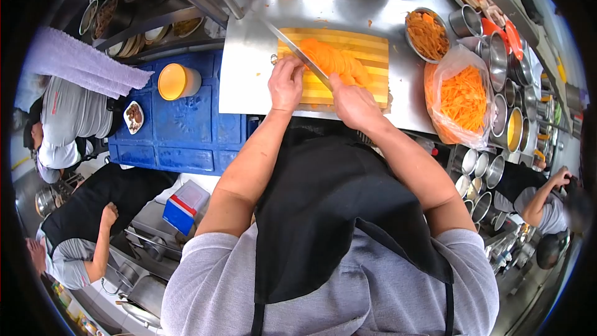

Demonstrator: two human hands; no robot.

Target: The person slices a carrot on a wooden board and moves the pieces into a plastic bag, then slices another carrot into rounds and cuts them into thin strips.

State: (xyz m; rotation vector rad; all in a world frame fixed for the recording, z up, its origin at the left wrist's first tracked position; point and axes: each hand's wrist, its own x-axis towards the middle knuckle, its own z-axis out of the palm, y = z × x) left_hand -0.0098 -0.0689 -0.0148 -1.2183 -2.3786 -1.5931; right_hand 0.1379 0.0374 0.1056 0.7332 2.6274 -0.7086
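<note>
My right hand point(356, 103) is closed around the handle of a long kitchen knife point(298, 54), whose blade slants up and left across a striped wooden cutting board point(378, 56). Thin orange carrot slices point(333, 59) lie overlapped in a heap on the board, right of the blade. On the other side of the blade, at the board's left edge, rests my left hand point(287, 84). Its fingers are bent and pressed together close to the knife; anything beneath them is hidden.
The board lies on a steel counter point(242, 87). To the right are a bowl of shredded food point(427, 35) and a plastic bag of shredded carrot point(463, 99). A blue chest point(180, 118) with a lidded tub point(178, 82) stands left. Other people point(87, 224) are nearby on both sides.
</note>
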